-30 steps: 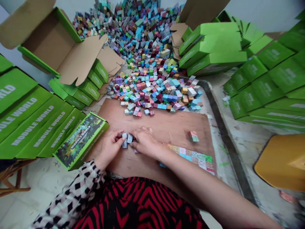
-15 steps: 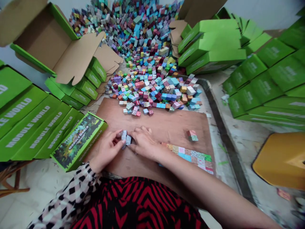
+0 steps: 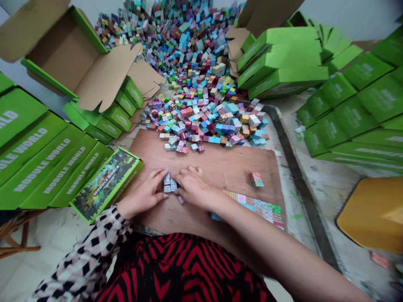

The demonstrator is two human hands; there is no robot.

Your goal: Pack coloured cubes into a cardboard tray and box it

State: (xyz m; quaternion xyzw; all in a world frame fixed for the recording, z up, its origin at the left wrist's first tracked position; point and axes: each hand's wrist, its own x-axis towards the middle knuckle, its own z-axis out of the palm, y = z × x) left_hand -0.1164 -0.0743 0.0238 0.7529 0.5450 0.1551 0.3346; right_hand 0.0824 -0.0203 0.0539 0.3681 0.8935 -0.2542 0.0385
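Several small grey speckled cubes (image 3: 170,185) sit in a tight block on the brown board (image 3: 208,163). From the left, my left hand (image 3: 145,191) grips the block, with fingertips at its upper corner and thumb at its lower edge. My right hand (image 3: 192,186) closes on its right side, fingers bent against it. A pinkish cube (image 3: 181,200) shows just below my right fingers; whether they touch it I cannot tell. Partly behind my right forearm lies a flat row of patterned cubes (image 3: 267,210). One red and green block (image 3: 256,179) stands above that row.
A big heap of coloured cubes (image 3: 201,113) spreads behind the board. A printed green box (image 3: 107,182) lies by my left arm, near stacked green boxes (image 3: 47,161). An open carton (image 3: 63,54) stands back left. More green boxes (image 3: 352,109) and a yellow stool (image 3: 373,214) are right.
The grey cubes, loosely grouped before, now form a more even, compact block. My left fingers have straightened along its side. A pinkish cube has come into view below my right hand.
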